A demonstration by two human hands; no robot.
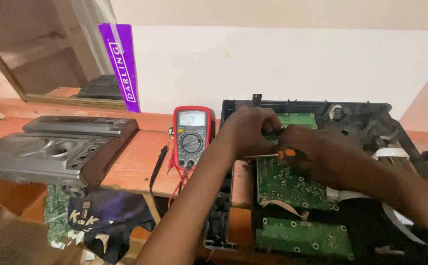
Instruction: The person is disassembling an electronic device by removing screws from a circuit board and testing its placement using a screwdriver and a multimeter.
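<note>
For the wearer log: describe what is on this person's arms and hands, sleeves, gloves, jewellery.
Both forearms are bare right to the frame edge; no sleeve or cuff shows. The left hand and right hand wear no gloves. No watch, bracelet or ring can be seen, though the fingers overlap and partly hide one another. No tape, bandage or markings show on either arm.

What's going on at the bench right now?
A person works with both hands over an opened black chassis holding green circuit boards. The right hand grips an orange-handled screwdriver; the left hand rests beside it. A red multimeter stands to the left, leads trailing off the table.
</note>
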